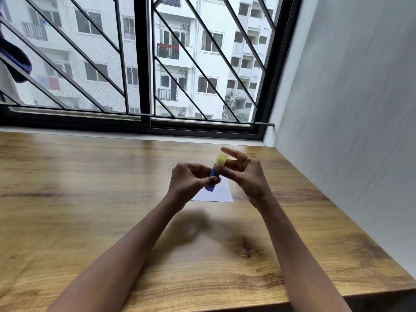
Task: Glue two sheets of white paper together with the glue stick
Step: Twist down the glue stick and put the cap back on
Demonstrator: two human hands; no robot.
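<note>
A person sits at a wooden tabletop (90, 199) under a barred window (144, 64), both bare forearms reaching forward, the glue stick (213, 176) raised between the hands.

To the left of the glue stick, the left hand (191, 181) curls around its blue barrel. The thumb and fingers (213, 180) pinch the lower part of the tube, which seems meant to steady it while the other hand works on the top. The stick tilts, its base pointing down and left, its yellow cap (221, 159) up and right.

To the right of the glue stick, the right hand (244, 172) meets the cap end. Its thumb and middle fingers press against the tube just under the cap, while the index finger sticks out straight above it, loose. This grip suggests the cap is about to be pulled or twisted off; the cap looks seated on the tube.

Directly beneath the glue stick, white paper (221, 193) lies flat on the tabletop, partly hidden by the hands. Whether it is one sheet or two stacked cannot be told. No gluing appears to have begun.
</note>
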